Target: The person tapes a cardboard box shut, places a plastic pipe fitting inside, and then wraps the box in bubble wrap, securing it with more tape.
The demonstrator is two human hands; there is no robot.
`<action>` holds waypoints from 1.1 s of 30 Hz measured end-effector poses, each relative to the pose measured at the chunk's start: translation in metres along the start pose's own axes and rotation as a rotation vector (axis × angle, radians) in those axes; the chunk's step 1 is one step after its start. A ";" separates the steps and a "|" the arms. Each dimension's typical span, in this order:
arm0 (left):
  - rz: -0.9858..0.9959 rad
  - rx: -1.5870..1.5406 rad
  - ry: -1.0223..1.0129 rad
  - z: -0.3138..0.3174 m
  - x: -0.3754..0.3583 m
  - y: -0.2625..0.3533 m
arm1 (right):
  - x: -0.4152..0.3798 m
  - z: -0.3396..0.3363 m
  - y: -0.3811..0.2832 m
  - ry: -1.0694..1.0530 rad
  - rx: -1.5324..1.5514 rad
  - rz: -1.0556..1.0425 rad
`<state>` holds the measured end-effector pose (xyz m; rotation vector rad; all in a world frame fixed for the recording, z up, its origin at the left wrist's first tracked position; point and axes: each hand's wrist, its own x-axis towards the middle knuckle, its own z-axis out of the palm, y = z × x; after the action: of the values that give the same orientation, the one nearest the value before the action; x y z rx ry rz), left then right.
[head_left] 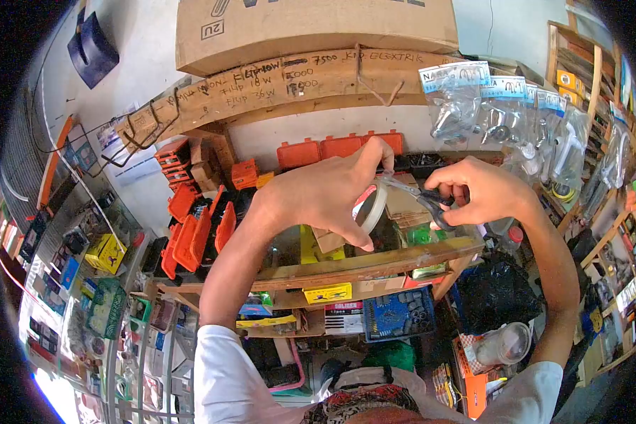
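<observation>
L grip (311, 194) holds the tape roll (377, 213), index finger arched over the top, thumb tip down by the lower rim. R grip (484, 189) is closed round the dark handles of the scissors (430, 200), fingers curled at the loops. Roll is btwn the two hands, nearer L; scissors' long axis slants up & left from the R grip, so blades point at the L index fingertip, close by the roll's upper rim (can't tell if the tips touch tape or skin, too small). Blades look slightly parted. Roll is on edge, tilted, its open centre seen obliquely.

Materials: roll is a smooth, pale, semi-translucent ring w/ some red & white inside; scissors = shiny metal blades, narrow & straight, + rounded dark handles, prob. plastic. Both are held up over the table (360, 268), whose front edge is worn, straight-cut wood. Behind/below: matte brown cardboard (406, 206), a glossy green packet (420, 236), hard orange cases (191, 244) w/ raised lids over L side. Lower down, a blue tray (399, 314) of small dark bits; R of it, a crinkled black plastic bag (495, 290).
</observation>
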<state>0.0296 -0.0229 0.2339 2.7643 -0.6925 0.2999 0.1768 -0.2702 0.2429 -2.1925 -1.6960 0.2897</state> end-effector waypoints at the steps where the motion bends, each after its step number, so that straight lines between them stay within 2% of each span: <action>1: 0.001 -0.007 -0.003 0.001 0.002 0.001 | -0.001 0.000 0.000 0.001 0.006 0.013; 4: -0.027 0.000 -0.028 0.003 0.009 0.003 | -0.006 -0.001 0.002 0.007 0.012 0.040; 12: 0.045 -0.021 -0.027 0.015 0.025 0.000 | -0.018 -0.003 0.016 0.022 -0.001 0.069; 19: 0.080 -0.077 -0.013 0.029 0.026 -0.010 | -0.021 -0.002 0.020 0.147 -0.231 0.014; 21: 0.096 -0.061 0.047 0.035 0.024 -0.013 | -0.022 0.000 0.022 0.208 -0.333 -0.011; 24: 0.162 -0.015 0.189 0.048 0.016 -0.019 | -0.018 0.003 0.028 0.242 -0.220 0.086; 27: 0.229 -0.044 0.327 0.055 0.006 -0.015 | 0.003 0.035 0.059 0.171 -0.158 0.126; 31: 0.245 -0.175 0.466 0.067 0.001 -0.019 | 0.067 0.114 0.105 -0.023 -0.154 0.111; 33: 0.275 -0.286 0.525 0.072 0.000 -0.014 | 0.095 0.138 0.099 -0.050 -0.222 0.207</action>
<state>0.0459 -0.0332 0.1629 2.1792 -0.8836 0.8688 0.2392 -0.1802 0.0825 -2.5496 -1.5943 0.2184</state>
